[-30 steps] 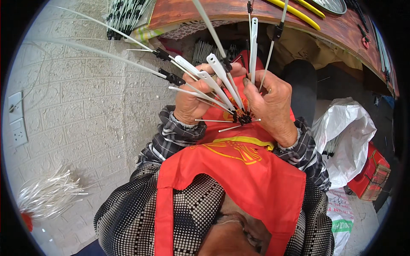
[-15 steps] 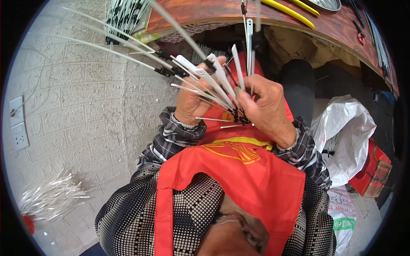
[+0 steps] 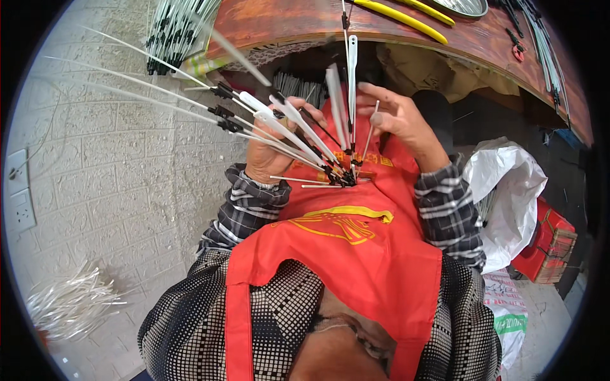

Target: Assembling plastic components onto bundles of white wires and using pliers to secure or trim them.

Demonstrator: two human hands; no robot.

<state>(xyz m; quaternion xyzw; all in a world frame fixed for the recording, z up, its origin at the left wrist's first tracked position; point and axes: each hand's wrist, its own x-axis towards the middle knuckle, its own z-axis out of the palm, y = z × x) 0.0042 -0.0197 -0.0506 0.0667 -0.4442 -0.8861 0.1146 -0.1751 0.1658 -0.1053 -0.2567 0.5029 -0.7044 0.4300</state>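
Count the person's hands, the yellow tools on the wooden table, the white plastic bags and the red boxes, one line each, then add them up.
Hands: 2, the left hand and right hand
Yellow tools: 2
White plastic bag: 1
Red box: 1
Total: 6

— What did the white rods (image 3: 289, 127) look like?
— Thin, stiff, white, with black sleeves partway along, gathered into a fan.
— How did the fan sit?
— Its ends met at a black cluster (image 3: 343, 178) over the red apron; the tips spread from nine o'clock round to twelve.
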